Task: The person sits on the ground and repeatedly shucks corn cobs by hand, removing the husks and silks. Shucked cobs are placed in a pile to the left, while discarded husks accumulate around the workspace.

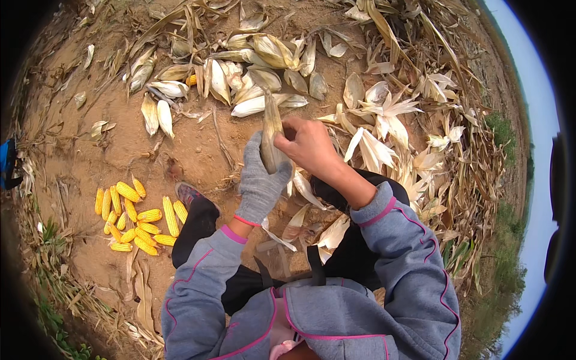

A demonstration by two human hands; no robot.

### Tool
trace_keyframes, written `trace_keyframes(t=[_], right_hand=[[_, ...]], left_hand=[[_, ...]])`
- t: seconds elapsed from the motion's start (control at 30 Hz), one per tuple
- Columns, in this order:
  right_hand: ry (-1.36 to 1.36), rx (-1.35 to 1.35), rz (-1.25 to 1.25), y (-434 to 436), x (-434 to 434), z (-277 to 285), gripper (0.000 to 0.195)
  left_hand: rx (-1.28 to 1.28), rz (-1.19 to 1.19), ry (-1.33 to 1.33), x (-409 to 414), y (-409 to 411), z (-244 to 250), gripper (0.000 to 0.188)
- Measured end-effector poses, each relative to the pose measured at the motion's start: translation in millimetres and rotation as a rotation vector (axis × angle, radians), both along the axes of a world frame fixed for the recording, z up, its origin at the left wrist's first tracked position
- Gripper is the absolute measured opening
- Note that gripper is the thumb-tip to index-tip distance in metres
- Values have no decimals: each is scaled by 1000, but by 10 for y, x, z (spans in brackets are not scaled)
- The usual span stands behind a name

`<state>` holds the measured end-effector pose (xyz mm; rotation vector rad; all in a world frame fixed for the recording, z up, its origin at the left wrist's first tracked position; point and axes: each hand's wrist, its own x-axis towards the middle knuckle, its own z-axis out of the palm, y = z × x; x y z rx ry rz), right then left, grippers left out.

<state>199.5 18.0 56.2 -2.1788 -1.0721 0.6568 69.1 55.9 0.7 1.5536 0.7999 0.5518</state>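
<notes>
My left hand, in a grey knitted glove, grips an ear of corn in its dry husk, which stands tip away from me. Bare, my right hand is at the ear's right side, thumb and bent fingers against the husk; whether they pinch a leaf of it is hidden. Beyond the hands lies a pile of unhusked corn ears. Husked yellow corn cobs are heaped on the soil at the left. Peeled husks lie to the right of my right hand.
Dry corn stalks and leaves run along the right side, with more litter at the far left. My legs are bent, a shoe near the cobs. Loose husks lie between my legs. A blue object shows at the left rim.
</notes>
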Motion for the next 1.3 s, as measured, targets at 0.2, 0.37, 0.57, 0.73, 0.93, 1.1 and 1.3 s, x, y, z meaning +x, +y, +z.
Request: trace_keyframes(t=[0.2,0.37,0.57,0.73,0.93,1.1,1.3], right_hand=[[0,30,-58,5,-25,-93,24],[254,122,-240,31,-6,-150,23],[264,80,-121,36,-150,-208,26],[-44,62,74,67,-172,-149,19],[-292,-336,389,-103,-143,-182,20],[-235,-838,920,-391,-425,-527,20],[-62,-189,230,16,-143,8,49]], left_hand=[[404,73,145,-23,-42,-26,67],[200,108,-34,-31,-28,81,66],[-353,186,-222,-26,36,44,51],[-457,197,-255,-87,139,-48,36],[-413,287,-281,-125,457,98,37],[-439,437,-397,-203,722,180,41],[-398,278,-312,-230,618,169,43]])
